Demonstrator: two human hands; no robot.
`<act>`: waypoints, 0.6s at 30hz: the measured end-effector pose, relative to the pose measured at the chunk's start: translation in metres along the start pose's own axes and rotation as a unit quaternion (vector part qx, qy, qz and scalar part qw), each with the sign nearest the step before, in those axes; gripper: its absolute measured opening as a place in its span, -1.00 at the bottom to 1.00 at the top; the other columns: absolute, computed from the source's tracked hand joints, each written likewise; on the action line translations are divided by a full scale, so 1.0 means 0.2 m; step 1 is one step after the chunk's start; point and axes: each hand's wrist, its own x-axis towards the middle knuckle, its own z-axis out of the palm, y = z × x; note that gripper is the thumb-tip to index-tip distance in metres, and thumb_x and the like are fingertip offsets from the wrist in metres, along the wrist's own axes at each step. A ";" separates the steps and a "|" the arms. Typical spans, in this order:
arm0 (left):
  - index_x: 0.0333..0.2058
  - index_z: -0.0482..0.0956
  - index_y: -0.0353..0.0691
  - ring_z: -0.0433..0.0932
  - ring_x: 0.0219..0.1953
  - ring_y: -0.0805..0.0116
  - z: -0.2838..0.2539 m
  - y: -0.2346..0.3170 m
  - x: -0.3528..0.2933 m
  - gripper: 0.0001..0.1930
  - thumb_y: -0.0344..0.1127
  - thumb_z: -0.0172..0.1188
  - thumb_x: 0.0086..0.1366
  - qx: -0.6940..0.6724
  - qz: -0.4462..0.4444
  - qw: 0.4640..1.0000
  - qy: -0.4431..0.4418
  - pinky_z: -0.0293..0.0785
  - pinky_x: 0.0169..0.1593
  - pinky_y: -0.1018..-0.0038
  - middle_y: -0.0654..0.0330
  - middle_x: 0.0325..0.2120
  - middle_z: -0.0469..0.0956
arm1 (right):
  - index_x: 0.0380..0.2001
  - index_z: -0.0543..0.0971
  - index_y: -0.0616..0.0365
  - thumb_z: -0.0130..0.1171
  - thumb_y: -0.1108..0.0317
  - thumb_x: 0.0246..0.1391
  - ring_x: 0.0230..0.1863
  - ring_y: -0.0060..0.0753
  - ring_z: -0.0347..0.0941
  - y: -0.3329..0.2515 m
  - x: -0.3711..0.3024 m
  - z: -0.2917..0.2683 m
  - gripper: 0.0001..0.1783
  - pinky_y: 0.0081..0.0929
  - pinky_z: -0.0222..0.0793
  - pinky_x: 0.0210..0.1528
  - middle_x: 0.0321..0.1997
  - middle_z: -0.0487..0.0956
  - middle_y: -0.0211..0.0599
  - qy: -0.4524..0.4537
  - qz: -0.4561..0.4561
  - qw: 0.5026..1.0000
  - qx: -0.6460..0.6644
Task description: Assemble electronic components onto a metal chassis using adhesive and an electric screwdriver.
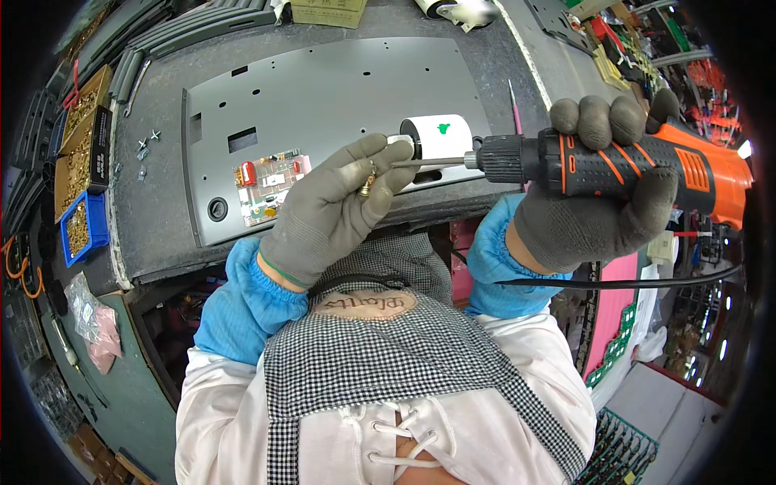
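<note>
My right hand (582,226), in a grey glove, is wrapped round an orange and black power screwdriver (695,170) held level, its long bit (432,162) pointing left. My left hand (311,214), gloved the same way, pinches a few small brass screws (368,182) in its fingers. The bit's tip reaches the left fingertips; whether a screw sits on it I cannot tell. Beneath lies a grey metal panel (323,97) with holes and cutouts. A small circuit board (271,190) rests on it, left of my left hand. Behind the bit is a white roll-like cylinder (444,136) with a green mark.
Boxes of brass screws (77,166) and a blue bin (85,226) stand at the left. Loose silver screws (144,148) and a wrench (137,87) lie beside the panel. A pink pen-like tool (515,105) is at its right. A black cable (630,284) crosses the right side.
</note>
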 end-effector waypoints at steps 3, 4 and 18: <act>0.26 0.13 -0.61 0.57 -0.11 0.49 -0.06 -0.03 0.02 -0.54 -0.32 -0.19 0.57 -0.021 -0.040 0.997 -0.069 0.69 -0.06 0.78 0.00 -0.07 0.42 | 0.29 0.22 0.25 0.25 0.06 0.13 -0.34 -0.42 0.36 -0.05 -0.03 -0.03 -0.21 -0.23 0.34 -0.20 -0.23 0.46 -0.25 -0.036 0.031 0.999 -0.007; 0.26 0.13 -0.61 0.57 -0.11 0.49 -0.06 -0.04 0.01 -0.54 -0.32 -0.19 0.57 -0.020 -0.045 0.996 -0.071 0.69 -0.06 0.78 0.00 -0.07 0.42 | 0.29 0.22 0.25 0.25 0.06 0.13 -0.34 -0.42 0.36 -0.05 -0.04 -0.02 -0.21 -0.23 0.34 -0.20 -0.23 0.46 -0.25 -0.033 0.029 0.999 -0.011; -0.04 0.53 -0.35 0.55 -0.41 0.54 -0.02 -0.13 -0.15 -0.71 -0.38 0.29 0.31 0.452 0.122 0.882 0.061 0.49 -0.35 0.61 0.19 -0.36 0.63 | 0.40 0.04 0.20 0.15 0.13 0.22 -0.28 -0.18 0.60 -0.10 -0.14 -0.06 -0.18 0.08 0.57 -0.22 -0.13 0.61 -0.03 -0.051 -0.028 0.994 0.087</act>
